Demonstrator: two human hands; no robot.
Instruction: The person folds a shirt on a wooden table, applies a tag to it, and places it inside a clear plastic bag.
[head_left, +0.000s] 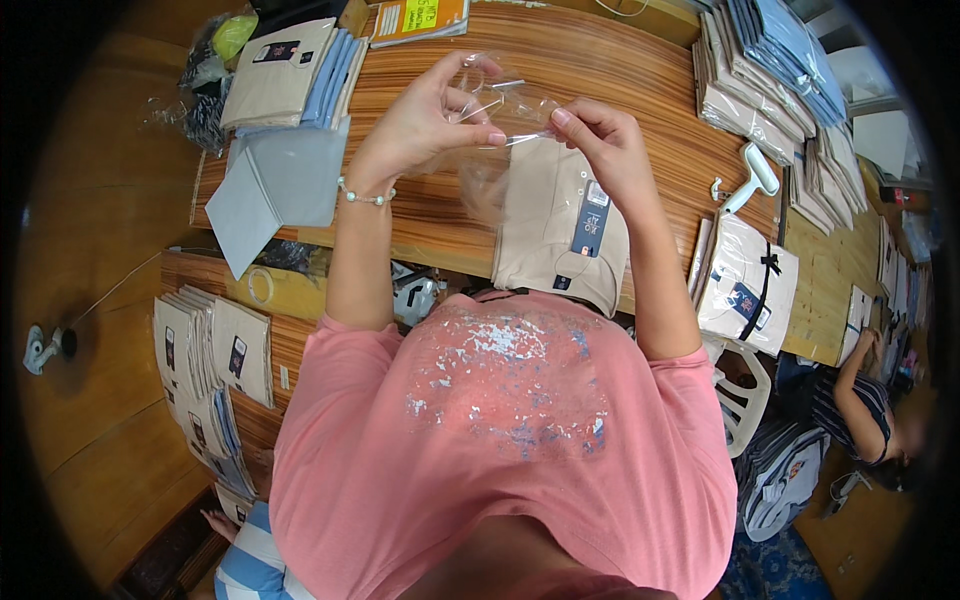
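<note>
Above the wooden table, a clear plastic bag point(485, 185) hangs between my two hands. My left hand point(440, 115), with a beaded bracelet at the wrist, has its thumb and fingers curled about the crinkled film. The bag's other side is pinched between thumb and fingertips of my right hand point(605, 140). Just below, a folded beige garment point(535, 220) lies at the table's near edge, with a dark blue tag point(590, 220) on its front. The bag's lower part overlaps the garment's left side; whether they touch I cannot tell.
Folded garments in beige and blue form a stack point(275, 75) at the far left and another point(750, 80) at the far right. A white tagging-gun-like tool point(752, 180) lies right, near a white packed garment point(745, 280). Other people sit at lower left and right.
</note>
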